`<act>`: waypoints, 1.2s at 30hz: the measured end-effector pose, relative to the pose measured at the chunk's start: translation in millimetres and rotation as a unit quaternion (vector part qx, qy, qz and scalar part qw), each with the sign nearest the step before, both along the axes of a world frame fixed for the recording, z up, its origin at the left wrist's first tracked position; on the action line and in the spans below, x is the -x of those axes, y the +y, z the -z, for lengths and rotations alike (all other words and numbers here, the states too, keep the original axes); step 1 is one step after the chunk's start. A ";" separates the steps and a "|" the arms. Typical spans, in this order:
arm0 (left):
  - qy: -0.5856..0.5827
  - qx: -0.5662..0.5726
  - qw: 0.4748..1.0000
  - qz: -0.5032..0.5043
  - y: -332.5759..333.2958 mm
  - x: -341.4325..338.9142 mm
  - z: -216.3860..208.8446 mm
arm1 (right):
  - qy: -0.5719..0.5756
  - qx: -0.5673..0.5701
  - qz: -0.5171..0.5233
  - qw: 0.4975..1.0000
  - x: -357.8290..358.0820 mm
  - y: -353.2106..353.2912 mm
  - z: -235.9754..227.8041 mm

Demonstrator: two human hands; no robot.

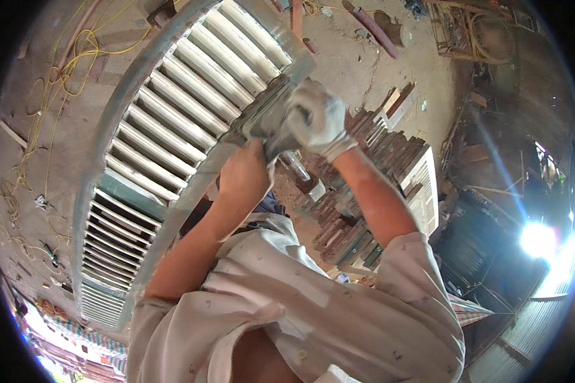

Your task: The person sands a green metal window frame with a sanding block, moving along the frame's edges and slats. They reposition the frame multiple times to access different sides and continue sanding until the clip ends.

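A long louvered shutter [188,105] slants through the left half of the view, with white slats and a worn grey-green frame. Against its right frame edge sits a dark grey hand-held tool [273,120], blurred and partly covered by my hands, so its exact kind is unclear. My right hand [316,118], in a whitish work glove, wraps around the tool's upper part. My bare left hand [248,171] is closed around the tool's lower end, nearer my body. Beyond the wrists a shiny metal cylinder [295,167] shows.
Yellow cord [86,54] lies tangled on the floor at the left. Stacked wooden strips [358,210] lie at the right beside a white louvered panel [423,188]. A reddish-brown round bar [375,33] lies at the top. Bright light glares at the far right.
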State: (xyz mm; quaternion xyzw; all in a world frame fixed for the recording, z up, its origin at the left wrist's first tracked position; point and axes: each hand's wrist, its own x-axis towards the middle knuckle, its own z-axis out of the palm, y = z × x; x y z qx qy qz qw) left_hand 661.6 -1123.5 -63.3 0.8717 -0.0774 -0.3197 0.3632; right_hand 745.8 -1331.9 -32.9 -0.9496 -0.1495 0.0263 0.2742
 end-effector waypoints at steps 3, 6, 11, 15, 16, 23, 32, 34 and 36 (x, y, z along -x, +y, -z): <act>-0.015 0.008 1.000 -0.018 2.5 7.8 0.1 | -0.010 -0.019 0.004 1.000 13.6 10.8 -0.6; -0.020 0.014 1.000 -0.003 -20.2 -11.0 0.2 | -0.051 -0.043 0.005 0.998 -3.4 -28.6 20.5; -0.042 0.058 0.997 -0.042 -71.5 -75.4 1.1 | -0.022 0.016 0.029 0.999 -67.9 -71.6 7.9; 0.009 0.081 0.996 -0.033 -69.9 -79.1 -0.5 | -0.048 0.012 0.003 0.999 -72.3 -71.5 11.0; 0.013 0.081 0.996 -0.030 -60.2 -71.6 0.9 | -0.065 0.005 0.001 0.998 -64.9 -61.7 11.1; 0.016 0.073 0.996 -0.053 18.3 8.0 -1.2 | -0.019 -0.021 -0.036 0.999 6.0 13.5 9.3; -0.033 0.072 0.991 -0.105 145.3 121.2 0.8 | -0.035 -0.029 -0.059 0.997 105.6 150.0 10.8; 0.006 0.037 0.995 -0.094 170.0 148.9 1.7 | -0.021 -0.025 -0.064 0.997 130.9 183.0 5.7; 0.034 0.016 0.995 -0.088 194.7 175.5 -4.2 | -0.035 -0.032 -0.077 0.996 158.7 212.4 1.3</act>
